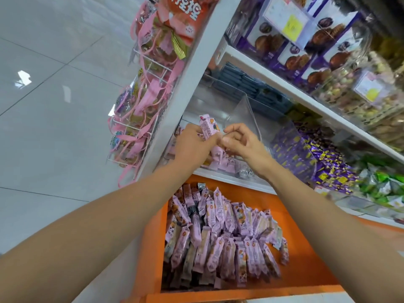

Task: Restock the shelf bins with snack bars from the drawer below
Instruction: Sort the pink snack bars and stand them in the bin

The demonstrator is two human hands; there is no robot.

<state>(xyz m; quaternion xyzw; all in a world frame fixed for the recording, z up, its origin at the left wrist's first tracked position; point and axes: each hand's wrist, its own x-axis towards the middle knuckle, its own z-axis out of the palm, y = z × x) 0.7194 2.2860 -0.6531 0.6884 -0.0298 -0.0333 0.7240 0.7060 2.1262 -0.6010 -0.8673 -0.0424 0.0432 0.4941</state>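
Note:
My left hand [193, 144] grips a pink-wrapped snack bar [208, 125], held upright over the clear shelf bin [244, 110]. My right hand [239, 143] is beside it with curled fingers touching the bar's lower end; several more pink bars [220, 159] lie in the bin beneath the hands. Below the shelf, the open orange drawer [306, 256] holds a heap of several pink snack bars [220, 235].
A neighbouring clear bin holds purple-wrapped sweets [306, 154]; green packets [380, 186] lie further right. Purple biscuit boxes [290, 47] fill the upper shelf. Pink gift bags [148, 92] hang on a wire rack at the shelf's left end, over grey floor tiles [54, 127].

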